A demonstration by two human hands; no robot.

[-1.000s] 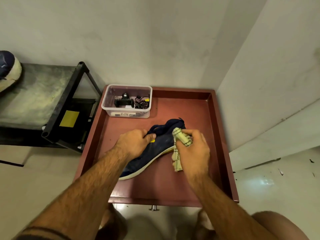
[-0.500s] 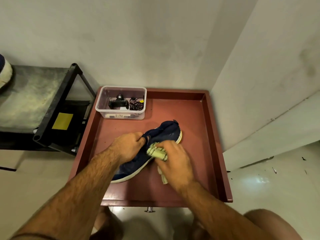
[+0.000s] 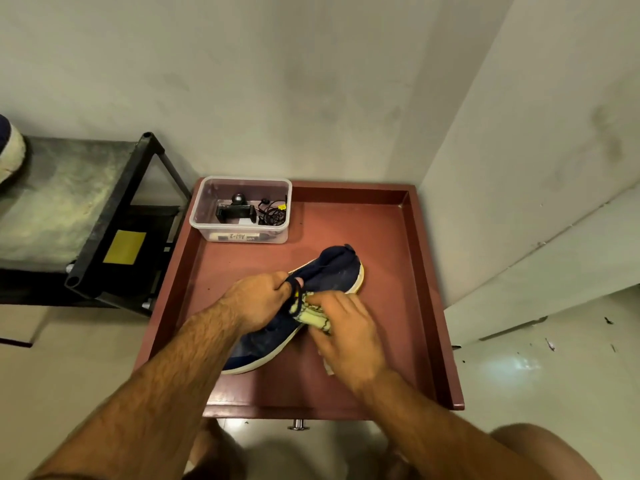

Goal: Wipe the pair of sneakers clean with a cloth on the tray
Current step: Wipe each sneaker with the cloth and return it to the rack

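Left hand (image 3: 258,299) is gripping the soft, light sneaker (image 3: 332,275) at its collar; right hand (image 3: 346,327) is pressing the bunched cloth (image 3: 311,315) against it.

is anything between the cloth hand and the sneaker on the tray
Nothing visible does. The right hand presses the cloth straight onto the navy sneaker, while the left hand grips its upper. The clear plastic box sits apart at the tray's far-left corner.

Under your hands: dark navy fabric sneaker (image 3: 332,275) with a smooth pale rubber sole; ribbed cream cloth (image 3: 313,315), soft and matt; reddish-brown tray (image 3: 398,271), matt painted finish; clear glossy plastic box (image 3: 242,233); glossy pale floor (image 3: 519,368).
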